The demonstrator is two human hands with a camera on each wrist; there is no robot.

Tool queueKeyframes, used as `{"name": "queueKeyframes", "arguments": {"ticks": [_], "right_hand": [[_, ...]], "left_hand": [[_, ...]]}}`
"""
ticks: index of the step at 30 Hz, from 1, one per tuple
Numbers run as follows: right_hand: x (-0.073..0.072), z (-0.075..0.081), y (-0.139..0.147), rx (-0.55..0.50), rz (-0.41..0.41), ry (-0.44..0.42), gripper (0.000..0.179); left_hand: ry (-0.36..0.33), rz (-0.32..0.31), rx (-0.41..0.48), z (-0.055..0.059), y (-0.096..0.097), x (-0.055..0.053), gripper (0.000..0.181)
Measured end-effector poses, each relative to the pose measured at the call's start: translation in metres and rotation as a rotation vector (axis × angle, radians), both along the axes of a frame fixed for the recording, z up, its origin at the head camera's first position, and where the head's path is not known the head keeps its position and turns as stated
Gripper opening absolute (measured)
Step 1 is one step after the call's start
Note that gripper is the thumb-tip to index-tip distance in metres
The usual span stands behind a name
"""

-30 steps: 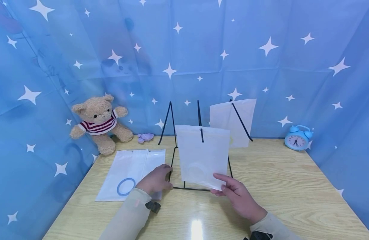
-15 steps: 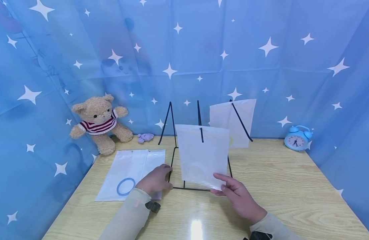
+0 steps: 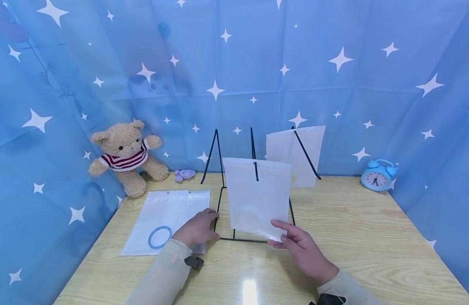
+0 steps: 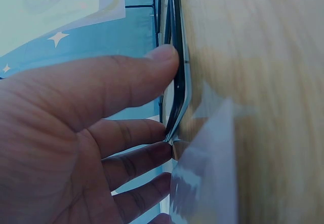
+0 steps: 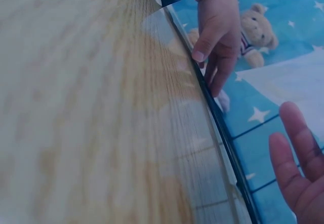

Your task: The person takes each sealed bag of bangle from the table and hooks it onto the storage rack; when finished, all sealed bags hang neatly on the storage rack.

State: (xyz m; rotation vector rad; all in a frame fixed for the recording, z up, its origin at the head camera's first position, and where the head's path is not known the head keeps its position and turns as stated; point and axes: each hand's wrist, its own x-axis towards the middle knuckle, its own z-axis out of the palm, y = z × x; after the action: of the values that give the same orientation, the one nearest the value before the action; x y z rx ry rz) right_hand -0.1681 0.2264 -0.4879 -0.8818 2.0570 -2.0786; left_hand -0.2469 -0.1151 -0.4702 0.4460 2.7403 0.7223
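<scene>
My left hand (image 3: 197, 228) holds the front left corner of a black wire rack (image 3: 244, 240). In the left wrist view its thumb (image 4: 164, 58) and fingertips lie against the dark bar from two sides. From the rack's middle arm hangs a white plastic bag (image 3: 261, 195), by a hole near its top; a faint ring shape shows low on it. My right hand (image 3: 304, 254) is at that bag's lower right corner, fingers loosely extended. The right wrist view shows these fingers spread, with no firm grip visible. A second white bag (image 3: 310, 152) hangs on the right arm.
Flat bags (image 3: 166, 209) lie on the table left of the rack, with a blue ring (image 3: 150, 238) on or in one. A teddy bear (image 3: 124, 148), a small purple toy (image 3: 186, 174) and a blue alarm clock (image 3: 379, 175) stand at the back by the starry curtain.
The hanging middle bag has shifted very slightly upward at its top edge, and its faint ring mark shows more clearly. Both hands have stayed in place.
</scene>
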Motion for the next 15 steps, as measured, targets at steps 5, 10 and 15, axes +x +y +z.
{"name": "queueKeyframes", "arguments": {"ticks": [5,10,15], "right_hand": [[-0.0002,-0.0001,0.0,0.003,0.0,0.001,0.044],[0.0,0.0006,0.0,0.011,-0.008,-0.007,0.044],[0.0003,0.001,0.0,0.028,-0.02,-0.011,0.044]], "left_hand": [[0.0,-0.001,0.001,0.0001,-0.0002,-0.0001,0.074],[-0.004,-0.002,0.003,0.0003,-0.0001,0.0003,0.074],[-0.001,-0.003,0.002,-0.001,-0.0004,-0.0009,0.075]]}}
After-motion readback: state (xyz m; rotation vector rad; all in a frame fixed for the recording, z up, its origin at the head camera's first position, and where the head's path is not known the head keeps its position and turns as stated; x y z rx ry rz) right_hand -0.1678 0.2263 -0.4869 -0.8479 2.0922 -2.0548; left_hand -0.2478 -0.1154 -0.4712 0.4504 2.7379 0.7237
